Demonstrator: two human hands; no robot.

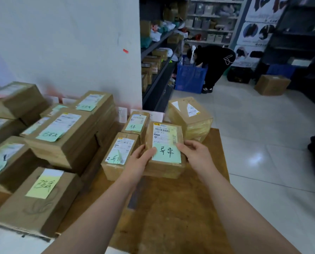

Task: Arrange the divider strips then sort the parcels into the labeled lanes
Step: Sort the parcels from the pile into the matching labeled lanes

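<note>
Cardboard parcel [165, 143] I'm gripping betw. L hand [140, 158] & R hand [195, 154], long axis running away from me, near right edge of table [171, 208].

Soft indoor light, floor glare, blurred and bent edges

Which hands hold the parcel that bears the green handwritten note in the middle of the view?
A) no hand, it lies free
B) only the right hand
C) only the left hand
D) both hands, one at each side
D: the left hand grips the left edge of the parcel and the right hand grips its right edge.
</note>
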